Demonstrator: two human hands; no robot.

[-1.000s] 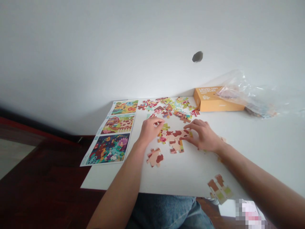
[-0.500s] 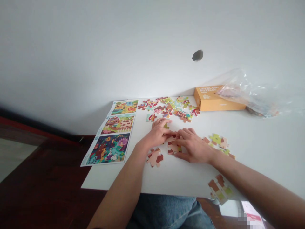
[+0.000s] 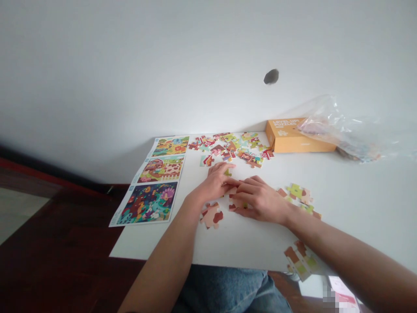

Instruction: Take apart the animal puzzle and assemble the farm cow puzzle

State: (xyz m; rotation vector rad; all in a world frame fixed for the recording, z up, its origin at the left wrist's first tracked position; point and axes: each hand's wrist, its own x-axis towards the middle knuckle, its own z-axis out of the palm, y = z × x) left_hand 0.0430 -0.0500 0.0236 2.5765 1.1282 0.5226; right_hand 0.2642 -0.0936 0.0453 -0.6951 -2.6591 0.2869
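My left hand (image 3: pixel 215 182) and my right hand (image 3: pixel 260 201) lie side by side on the white table (image 3: pixel 247 243), fingers stretched flat and pressing down on a joined group of brown-and-white cow puzzle pieces (image 3: pixel 235 202), mostly hidden under them. A loose cow piece (image 3: pixel 211 215) lies just below my left wrist. A heap of loose colourful pieces (image 3: pixel 233 148) sits farther back.
A reference sheet with three pictures (image 3: pixel 153 180) lies at the table's left edge. An orange puzzle box (image 3: pixel 295 135) and a clear plastic bag (image 3: pixel 342 128) stand at the back right. More joined pieces lie at right (image 3: pixel 299 193) and at the front edge (image 3: pixel 301 261).
My right hand slid left onto the cow pieces and my left hand came down flat beside it. The green pieces at right became uncovered. Since half a second ago, hardly anything moved.
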